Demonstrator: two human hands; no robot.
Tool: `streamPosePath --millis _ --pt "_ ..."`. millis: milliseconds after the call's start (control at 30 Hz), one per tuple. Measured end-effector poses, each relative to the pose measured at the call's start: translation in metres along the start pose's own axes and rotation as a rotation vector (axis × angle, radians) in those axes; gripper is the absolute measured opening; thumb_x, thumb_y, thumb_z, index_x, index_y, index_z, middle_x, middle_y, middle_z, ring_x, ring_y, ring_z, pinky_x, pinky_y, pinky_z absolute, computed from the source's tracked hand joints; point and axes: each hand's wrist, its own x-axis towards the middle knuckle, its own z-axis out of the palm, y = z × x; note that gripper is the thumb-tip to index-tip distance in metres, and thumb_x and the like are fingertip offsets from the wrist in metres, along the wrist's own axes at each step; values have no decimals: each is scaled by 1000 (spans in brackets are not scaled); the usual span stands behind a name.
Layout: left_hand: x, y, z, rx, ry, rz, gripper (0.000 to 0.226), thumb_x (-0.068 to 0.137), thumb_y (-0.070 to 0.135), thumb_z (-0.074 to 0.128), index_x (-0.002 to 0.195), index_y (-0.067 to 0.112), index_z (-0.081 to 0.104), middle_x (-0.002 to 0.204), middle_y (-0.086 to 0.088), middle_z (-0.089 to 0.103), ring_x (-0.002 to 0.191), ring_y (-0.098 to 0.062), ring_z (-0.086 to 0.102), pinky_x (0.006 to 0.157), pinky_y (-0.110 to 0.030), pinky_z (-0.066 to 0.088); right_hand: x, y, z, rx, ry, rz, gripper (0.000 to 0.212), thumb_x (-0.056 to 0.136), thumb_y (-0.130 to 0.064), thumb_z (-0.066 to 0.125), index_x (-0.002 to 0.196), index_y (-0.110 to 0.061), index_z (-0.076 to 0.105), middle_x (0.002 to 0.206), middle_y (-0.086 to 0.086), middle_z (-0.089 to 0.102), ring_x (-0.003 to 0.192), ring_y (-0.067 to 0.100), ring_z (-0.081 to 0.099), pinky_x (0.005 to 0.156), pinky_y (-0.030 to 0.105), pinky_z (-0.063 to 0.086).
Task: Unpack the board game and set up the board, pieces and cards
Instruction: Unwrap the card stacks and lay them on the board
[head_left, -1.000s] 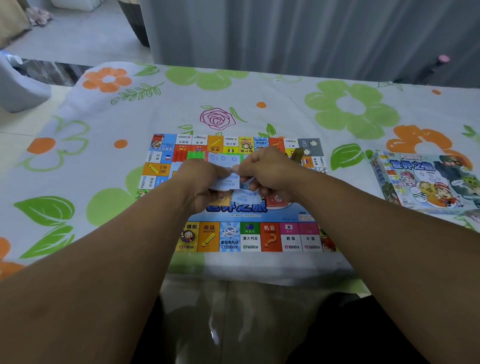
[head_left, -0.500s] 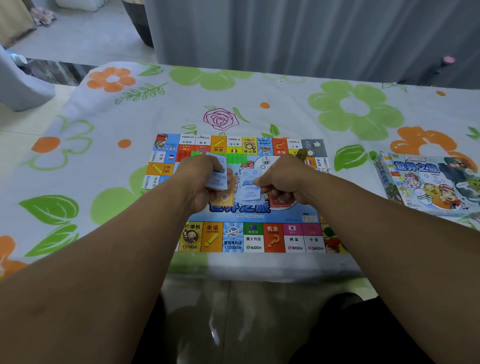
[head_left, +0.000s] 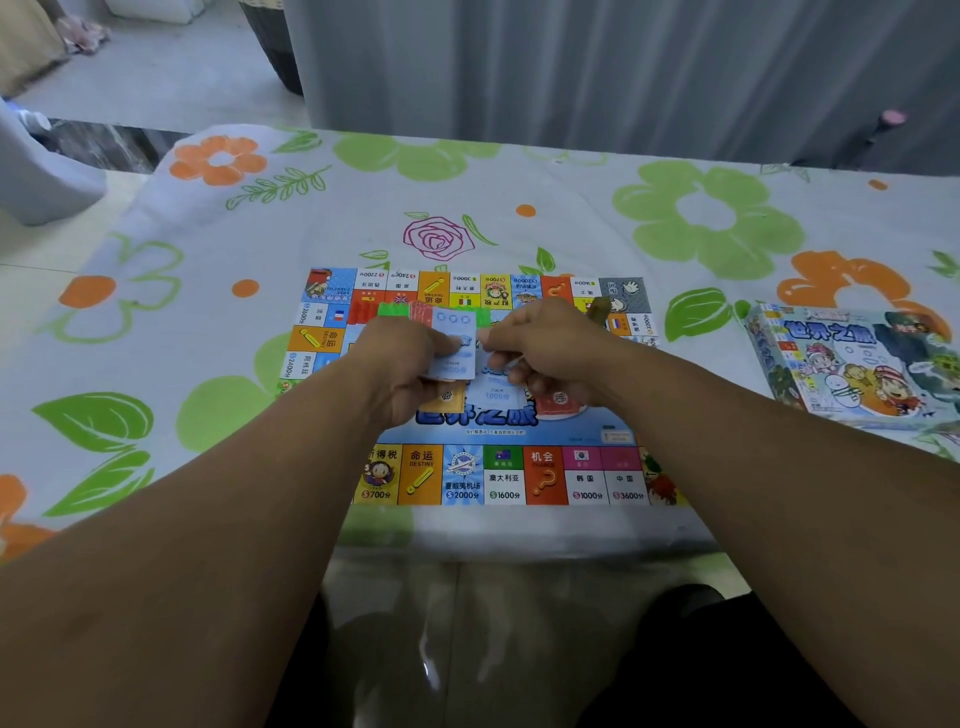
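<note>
Rejoined since the earlier frame, my left hand grips the note stack, right hand pinches its edge; I judge money-sorting, next peeling one note onto the board.

Two forearms fill the near part of the view, both bare from the frame edges up to the wrists, looking broad close to the camera and narrowing toward the far end. The left hand and the right hand are bare as well. At the near edge, below the worktop, dark, almost black clothing covers the person's legs on the left and right; whether it is trousers or shorts cannot be told.
</note>
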Motion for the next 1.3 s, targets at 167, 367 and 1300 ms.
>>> streamPosePath --millis 167,367,1300 --pt "-1 0 3 19 -19 -1 4 94 -1 62 96 2 63 96 -15 72 83 -24 71 75 -37 60 2 -1 4 16 9 -37 12 94 -15 70 90 -5 65 87 16 67 52 13 57 44 24 43" --pt "4 -1 -4 -47 35 7 16 99 5 53 114 4 58 93 -11 73 74 -20 71 51 -29 56 5 3 -7 -9 75 84 16 94 -13 69 87 1 67 79 15 65 55 18 51 44 24 36" --pt "0 -4 19 -22 -65 2 23 95 -4 58 118 -1 58 100 -16 72 72 -22 75 53 -31 59 -4 7 -11 19 28 -19 13 92 -10 70 82 -6 64 79 16 65 57 17 55 45 26 40"
